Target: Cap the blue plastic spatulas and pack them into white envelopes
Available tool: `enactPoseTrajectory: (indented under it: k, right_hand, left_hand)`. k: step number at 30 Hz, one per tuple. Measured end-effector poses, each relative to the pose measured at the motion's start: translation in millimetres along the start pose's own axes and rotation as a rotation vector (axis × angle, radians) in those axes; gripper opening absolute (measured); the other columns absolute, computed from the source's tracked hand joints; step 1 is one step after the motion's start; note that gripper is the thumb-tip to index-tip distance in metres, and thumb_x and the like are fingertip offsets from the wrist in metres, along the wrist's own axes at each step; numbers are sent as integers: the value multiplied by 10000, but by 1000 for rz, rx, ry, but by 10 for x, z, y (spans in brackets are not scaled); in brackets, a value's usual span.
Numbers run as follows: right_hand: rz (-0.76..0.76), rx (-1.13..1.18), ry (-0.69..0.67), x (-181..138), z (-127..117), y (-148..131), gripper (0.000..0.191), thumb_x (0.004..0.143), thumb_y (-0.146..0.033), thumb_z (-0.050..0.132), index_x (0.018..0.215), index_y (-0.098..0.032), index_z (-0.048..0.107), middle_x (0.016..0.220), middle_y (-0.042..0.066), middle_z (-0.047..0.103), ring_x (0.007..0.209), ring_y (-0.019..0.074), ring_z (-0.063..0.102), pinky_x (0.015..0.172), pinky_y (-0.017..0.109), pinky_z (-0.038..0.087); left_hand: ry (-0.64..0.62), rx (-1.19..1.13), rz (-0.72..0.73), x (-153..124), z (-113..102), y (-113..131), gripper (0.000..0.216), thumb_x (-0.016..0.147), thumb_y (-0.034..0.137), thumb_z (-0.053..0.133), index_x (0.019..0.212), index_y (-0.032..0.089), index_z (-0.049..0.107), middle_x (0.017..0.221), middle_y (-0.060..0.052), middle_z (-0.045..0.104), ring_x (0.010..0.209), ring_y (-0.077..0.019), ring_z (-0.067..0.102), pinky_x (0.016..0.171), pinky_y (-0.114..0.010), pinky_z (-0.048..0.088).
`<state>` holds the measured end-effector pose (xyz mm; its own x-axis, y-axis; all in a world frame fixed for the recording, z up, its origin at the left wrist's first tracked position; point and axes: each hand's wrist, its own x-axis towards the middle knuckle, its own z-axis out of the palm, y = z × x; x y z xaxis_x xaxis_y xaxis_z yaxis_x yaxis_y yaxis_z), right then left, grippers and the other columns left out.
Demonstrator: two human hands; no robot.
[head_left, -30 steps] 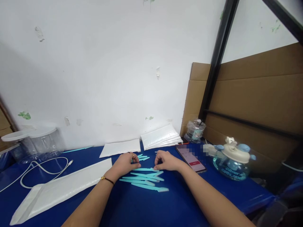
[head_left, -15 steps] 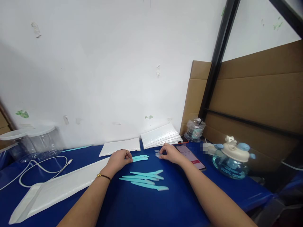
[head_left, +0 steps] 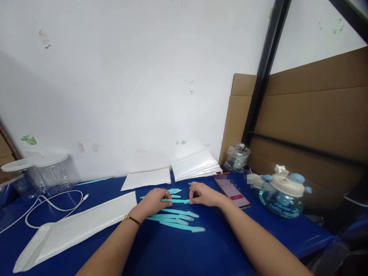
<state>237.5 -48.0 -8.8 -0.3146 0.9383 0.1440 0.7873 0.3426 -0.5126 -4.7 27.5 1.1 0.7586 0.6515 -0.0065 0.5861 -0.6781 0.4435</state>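
Both my hands hold one thin light-blue plastic stick (head_left: pixel 176 201) level above the blue table. My left hand (head_left: pixel 153 201) pinches its left part and my right hand (head_left: pixel 203 195) pinches its right end. Just below it, several more light-blue sticks (head_left: pixel 178 221) lie side by side on the blue table cover (head_left: pixel 184 253). A few further sticks (head_left: pixel 174 191) lie behind my hands. A long white padded envelope (head_left: pixel 74 226) lies to the left of my left forearm.
A stack of white envelopes (head_left: pixel 197 166) and a single one (head_left: pixel 146 178) lie by the wall. A phone (head_left: pixel 232 191) and a blue water jug (head_left: pixel 283 195) sit right. Clear jars (head_left: pixel 43 174) and a white cable (head_left: pixel 51 205) are at left. Cardboard (head_left: pixel 310 115) stands behind.
My hands came back toward me from the far pile, carrying one blue stick held between them above the row of sticks.
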Motion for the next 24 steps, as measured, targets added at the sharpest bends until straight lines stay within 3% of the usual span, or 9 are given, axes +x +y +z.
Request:
enactPoseTrajectory:
  k: [5,9,11,14,16,21,24]
  right_hand:
    - [113,-39,139,-3,-83,157,72,669,-204,708,667,-177,641,807,9,553,740,144,541,645,226,390]
    - [170,-46,225,-52,-177,138,110,649,-246,723,691,-176,648,822,18,561,770,161,543,666,239,398]
    - [99,-3,161,-82,-193,46,144,664,-310,715,717,-186,666,825,18,560,766,157,542,658,234,402]
    - [-26,38,-91,-115,-169,-126,217,613,-389,745,713,-203,691,787,3,557,704,135,530,585,210,390]
    - [-43,11,-185,-119,-131,-211,213,584,-374,765,695,-206,696,758,-7,554,657,120,512,534,198,363]
    - [1,-26,-127,-81,-85,-172,83,647,-260,723,681,-193,687,763,-2,554,641,111,505,529,197,350]
    - [80,-36,13,-69,-135,-28,42,654,-200,698,642,-173,667,804,15,569,683,129,530,582,210,379]
  left_hand:
    - [144,65,-136,22,-113,-221,181,709,376,565,762,220,640,789,-3,636,753,-171,558,610,-233,345]
    - [246,87,-141,-27,-210,-225,298,644,399,634,894,237,641,881,-20,628,846,-201,556,681,-251,376]
    - [216,50,-66,-52,-203,-147,315,628,417,649,888,238,648,902,-20,620,861,-198,552,702,-247,387]
    - [46,2,48,-67,-124,-22,255,626,439,651,787,242,672,874,-5,626,803,-175,559,655,-229,390]
    - [-44,16,60,-60,-60,26,209,627,415,651,736,239,678,813,2,636,735,-160,561,599,-224,377]
    - [-47,31,-45,-26,-29,-23,154,656,351,610,682,210,666,735,-2,650,644,-141,559,538,-224,344]
    - [21,51,-119,-13,-115,-141,145,657,340,597,681,212,661,722,-2,653,656,-149,565,555,-226,346]
